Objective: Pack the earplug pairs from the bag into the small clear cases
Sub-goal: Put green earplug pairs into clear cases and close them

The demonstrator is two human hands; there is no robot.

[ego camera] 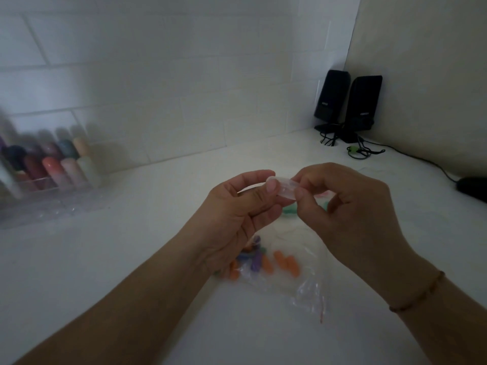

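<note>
A small clear case (pixel 285 187) is held up over the white counter between both hands. My left hand (pixel 237 214) pinches its left end with thumb and forefinger. My right hand (pixel 345 206) pinches its right end. Whether the case holds anything I cannot tell. Below the hands lies a clear plastic bag (pixel 305 288) with orange earplugs (pixel 286 262) and purple and blue ones (pixel 254 258) in it. Green earplugs (pixel 290 208) lie on the counter behind my right hand, partly hidden, with something pink beside them.
A clear organiser (pixel 44 177) full of coloured bottles stands at the back left. Two black speakers (pixel 347 104) with cables stand in the back right corner. A black mouse (pixel 473 189) lies at the right edge. Tiled wall runs behind the counter (pixel 131 259).
</note>
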